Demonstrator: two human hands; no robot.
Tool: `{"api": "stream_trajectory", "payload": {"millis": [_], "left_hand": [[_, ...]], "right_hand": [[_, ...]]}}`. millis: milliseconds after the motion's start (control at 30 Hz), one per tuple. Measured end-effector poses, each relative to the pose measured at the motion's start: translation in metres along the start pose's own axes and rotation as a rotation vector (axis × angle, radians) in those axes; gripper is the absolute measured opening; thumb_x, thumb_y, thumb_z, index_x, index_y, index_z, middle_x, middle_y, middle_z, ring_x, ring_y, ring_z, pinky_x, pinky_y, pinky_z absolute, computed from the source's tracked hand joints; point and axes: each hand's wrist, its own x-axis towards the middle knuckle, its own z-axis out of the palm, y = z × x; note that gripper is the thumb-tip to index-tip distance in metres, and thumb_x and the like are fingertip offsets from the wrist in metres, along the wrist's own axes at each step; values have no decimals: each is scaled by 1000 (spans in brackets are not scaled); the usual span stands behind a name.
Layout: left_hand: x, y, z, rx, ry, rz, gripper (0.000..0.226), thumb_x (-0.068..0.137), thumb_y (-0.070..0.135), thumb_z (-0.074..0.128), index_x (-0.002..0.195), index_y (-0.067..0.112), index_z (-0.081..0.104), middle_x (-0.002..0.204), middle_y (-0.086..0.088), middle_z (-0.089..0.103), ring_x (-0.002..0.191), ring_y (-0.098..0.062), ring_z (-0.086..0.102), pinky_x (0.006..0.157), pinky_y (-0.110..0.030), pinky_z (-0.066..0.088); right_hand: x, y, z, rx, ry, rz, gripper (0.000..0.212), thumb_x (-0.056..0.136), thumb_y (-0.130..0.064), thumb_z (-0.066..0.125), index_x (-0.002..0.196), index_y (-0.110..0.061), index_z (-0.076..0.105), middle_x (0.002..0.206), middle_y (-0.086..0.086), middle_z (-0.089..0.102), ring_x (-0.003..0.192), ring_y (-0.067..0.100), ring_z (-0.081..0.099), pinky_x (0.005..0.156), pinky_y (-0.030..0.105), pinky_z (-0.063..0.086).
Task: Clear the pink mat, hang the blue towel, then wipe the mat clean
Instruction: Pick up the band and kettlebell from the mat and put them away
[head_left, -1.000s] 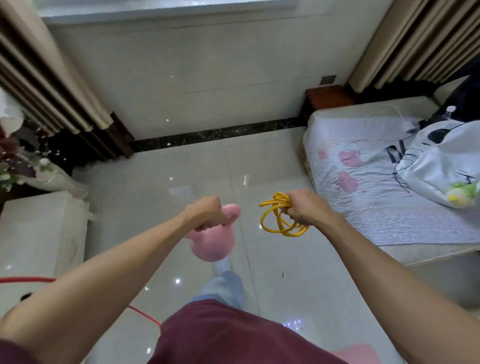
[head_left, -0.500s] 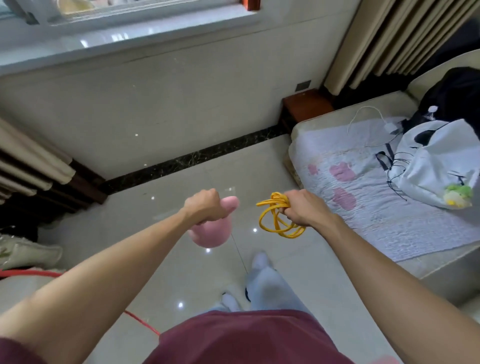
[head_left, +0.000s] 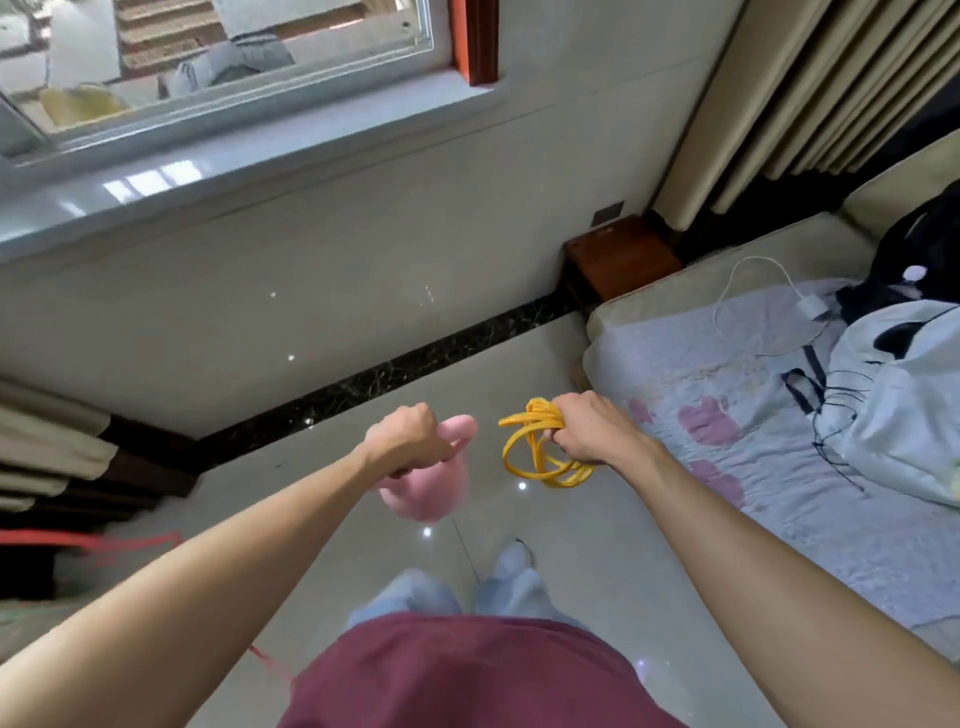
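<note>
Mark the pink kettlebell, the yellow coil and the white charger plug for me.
pink kettlebell (head_left: 428, 493): head view, on its round body under the handle.
yellow coil (head_left: 537, 414): head view, on the bunched top of the loops.
white charger plug (head_left: 814, 307): head view, on the plug's flat face.

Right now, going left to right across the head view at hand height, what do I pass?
Red cord, left hand gripping the pink kettlebell, yellow coil, right hand, bed sheet, white cat-print fabric.
</note>
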Motion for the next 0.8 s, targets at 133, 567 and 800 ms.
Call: {"api": "stream_trajectory", "payload": {"millis": [133, 567, 800], "left_hand": [[43, 19, -36, 13, 24, 7, 26, 79, 38, 59, 87, 13, 57, 81, -3, 62, 72, -25, 63, 60, -28, 48], [217, 66, -135, 136, -132, 196, 19, 81, 30, 58, 88, 13, 56, 74, -1, 58, 65, -23, 60, 57, -25, 45], [292, 99, -184, 256, -111, 352, 29, 81, 32, 56, 103, 13, 60, 89, 0, 59, 83, -24, 61, 66, -28, 47]], "right_hand": [[43, 8, -32, 3, 12, 26, 20, 91, -34, 57, 104, -20, 63, 110, 12, 66, 104, 37, 61, 78, 37, 47], [180, 25, -105, 140, -5, 278, 21, 92, -34, 58, 103, -16, 62, 107, 11, 66, 100, 36, 62, 77, 37, 48], [233, 25, -133, 234, 34, 414, 17, 90, -33, 57, 95, -17, 62, 102, 11, 67, 96, 35, 63, 77, 37, 51]]}}
